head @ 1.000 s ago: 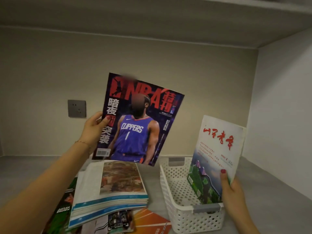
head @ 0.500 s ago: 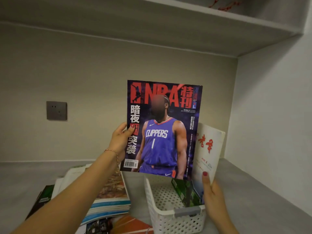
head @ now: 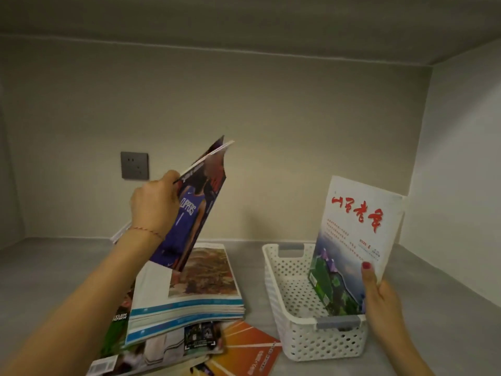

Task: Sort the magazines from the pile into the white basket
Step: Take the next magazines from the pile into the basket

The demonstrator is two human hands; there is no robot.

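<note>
1. Above the pile (head: pixel 187 302), at the left of the head view: basketball magazine (head: pixel 195 210) now turned nearly edge-on and tilted, where half a second ago its cover faced the camera flat and stood just over the white basket (head: pixel 311 340).
2. Moved back to the left since then, away from the basket, no longer in front of the white magazine (head: pixel 355 240).
3. Judged from this: not yet put in; probably being turned to check the back or to find a better angle before going into the basket.
4. Left hand (head: pixel 153 204): raised, back of the hand toward the camera, wrist bent, fingers closed and pinching the spine edge of the basketball magazine; thumb hidden behind the cover.
5. Right hand (head: pixel 379 299): low at the near right corner of the basket, thumb pressed on the front cover of the white magazine, other fingers behind it and not visible.
6. White magazine: upright, slightly leaning back, lower edge inside the basket near the right wall, as before.
7. Pile: several magazines lying flat on the grey shelf (head: pixel 54 267), just left of the basket, not touching it as far as can be seen.
8. Rest of the basket floor: bare, so only one magazine sorted up to now, and most of the work remaining.
</note>
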